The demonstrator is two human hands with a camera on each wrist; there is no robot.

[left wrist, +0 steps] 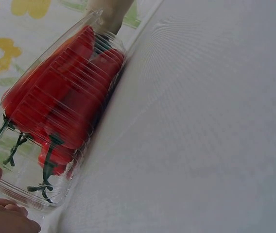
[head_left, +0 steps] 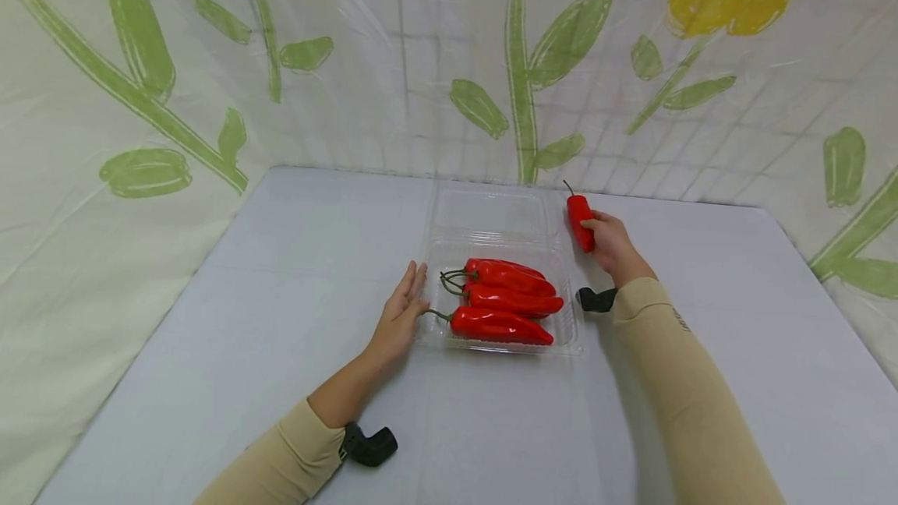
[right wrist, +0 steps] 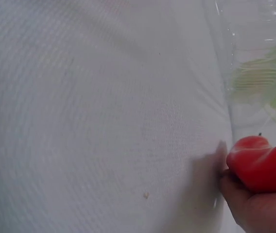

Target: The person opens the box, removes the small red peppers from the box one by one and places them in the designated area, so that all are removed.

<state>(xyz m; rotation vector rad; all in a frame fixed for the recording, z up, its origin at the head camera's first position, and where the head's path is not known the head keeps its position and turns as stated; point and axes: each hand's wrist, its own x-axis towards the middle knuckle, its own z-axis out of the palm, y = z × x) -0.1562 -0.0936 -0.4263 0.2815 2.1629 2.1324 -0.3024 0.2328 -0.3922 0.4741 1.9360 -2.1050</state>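
In the head view, a clear plastic clamshell box (head_left: 577, 330) lies on the table with its lid (head_left: 491, 213) folded back. Several red peppers (head_left: 501, 326) with green stems lie in it, side by side. My left hand (head_left: 401, 310) rests against the box's left side, fingers straight and the thumb at the rim beside a stem. The left wrist view shows that hand (left wrist: 7, 216) at the corner of the box. Right of the lid, my right hand (head_left: 612, 240) grips another red pepper (head_left: 579, 220), stem pointing away. The right wrist view shows this pepper (right wrist: 262, 165) close up, held over the thumb.
A white cloth covers the table (head_left: 316, 256). Behind it hangs a pale curtain (head_left: 379, 61) printed with yellow flowers and green leaves. A black wrist camera (head_left: 598, 300) on my right arm sits close to the box's right side; another (head_left: 372, 446) is on my left.
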